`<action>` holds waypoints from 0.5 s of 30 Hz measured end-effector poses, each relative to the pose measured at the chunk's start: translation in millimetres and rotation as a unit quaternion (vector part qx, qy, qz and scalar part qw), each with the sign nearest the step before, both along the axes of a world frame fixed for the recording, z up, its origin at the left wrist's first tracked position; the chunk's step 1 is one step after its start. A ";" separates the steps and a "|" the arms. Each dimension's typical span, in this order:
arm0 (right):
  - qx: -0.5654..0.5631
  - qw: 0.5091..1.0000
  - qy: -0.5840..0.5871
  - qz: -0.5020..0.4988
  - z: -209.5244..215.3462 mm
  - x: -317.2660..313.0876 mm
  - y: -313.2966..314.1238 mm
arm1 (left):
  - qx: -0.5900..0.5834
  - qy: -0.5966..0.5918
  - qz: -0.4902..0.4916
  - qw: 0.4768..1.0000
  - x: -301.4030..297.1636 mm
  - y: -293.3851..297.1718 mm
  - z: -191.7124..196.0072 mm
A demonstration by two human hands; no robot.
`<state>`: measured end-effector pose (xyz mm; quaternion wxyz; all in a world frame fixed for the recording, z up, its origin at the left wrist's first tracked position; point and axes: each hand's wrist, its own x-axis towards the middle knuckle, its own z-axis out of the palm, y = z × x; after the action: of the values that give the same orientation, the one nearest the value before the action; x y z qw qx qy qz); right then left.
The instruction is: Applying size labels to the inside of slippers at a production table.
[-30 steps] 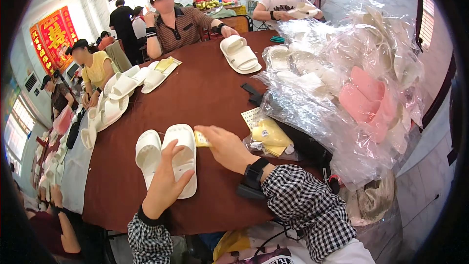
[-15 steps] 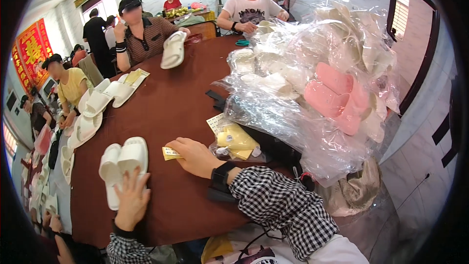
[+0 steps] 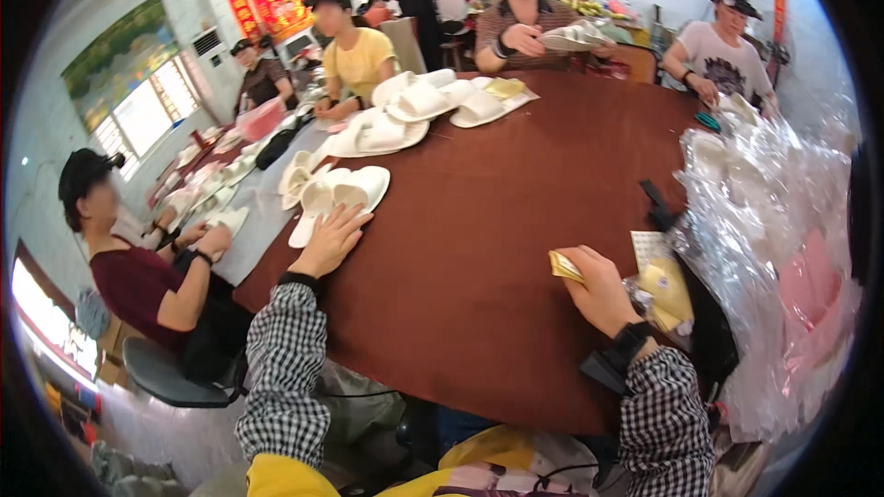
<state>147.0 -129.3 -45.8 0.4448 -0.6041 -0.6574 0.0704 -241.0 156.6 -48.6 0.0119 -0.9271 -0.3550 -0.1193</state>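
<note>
Much tabletop (image 3: 460, 221) separates right hand (image 3: 600, 290) from slippers (image 3: 339, 189) near left edge (image 3: 262, 281)

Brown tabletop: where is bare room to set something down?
The brown tabletop is bare between the left hand on white open-toed slippers and the right hand holding yellow paper slips. Crowded: left edge, more slippers; right edge, clear plastic bags.

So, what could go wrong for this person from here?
Two things, perhaps. The left hand rests on a pair of white slippers lying right by other white slippers, so a push might knock them together or mix up the look-alike pairs. And the right hand holds the small yellow labels near its fingertips, so a loose pinch could drop some on the table.
</note>
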 end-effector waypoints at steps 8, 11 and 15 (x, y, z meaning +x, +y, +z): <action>-0.016 1.000 0.012 0.002 -3.1 0.1 0.6 | 0.092 -0.006 0.216 0.972 -29.6 54.2 -31.7; -0.026 0.999 0.020 0.002 -5.5 -0.2 1.5 | 0.206 0.033 0.261 0.942 -15.8 48.0 -34.0; -0.016 0.999 0.033 -0.006 -6.6 -2.3 5.4 | 0.181 -0.011 0.129 0.975 40.3 8.1 -17.0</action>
<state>144.7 -123.9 -52.4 0.4568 -0.6126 -0.6376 0.0978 -200.7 164.7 -65.5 0.1909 -0.8544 -0.4446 -0.1897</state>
